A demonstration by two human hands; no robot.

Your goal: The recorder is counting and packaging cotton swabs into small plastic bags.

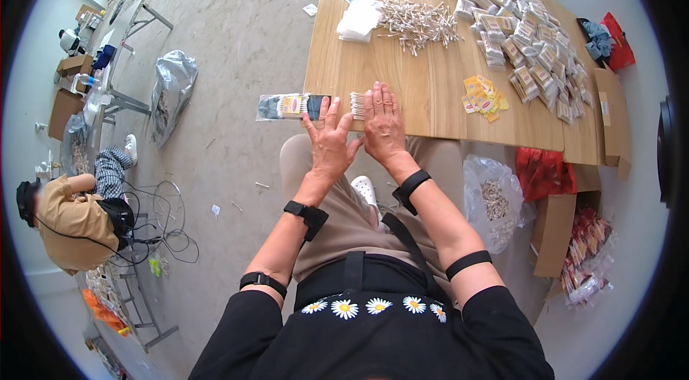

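A small row of cotton swabs (357,104) lies side by side at the near edge of the wooden table, between my two hands. My right hand (385,122) is flat with fingers stretched out, its index finger along the right end of the row. My left hand (331,137) has its fingers spread, the fingertips just left of the row. By those fingertips a clear plastic bag (268,106) with a yellow card (291,105) and swabs sticks out past the table's left edge. Whether the left fingers touch the bag is hard to see.
Loose swabs (420,23) are heaped farther back beside a stack of clear bags (359,20). Yellow cards (485,98) and many filled packs (527,46) cover the table's right side. A bag of swabs (494,197) and a cardboard box (552,235) stand below. Another person (75,226) sits far left.
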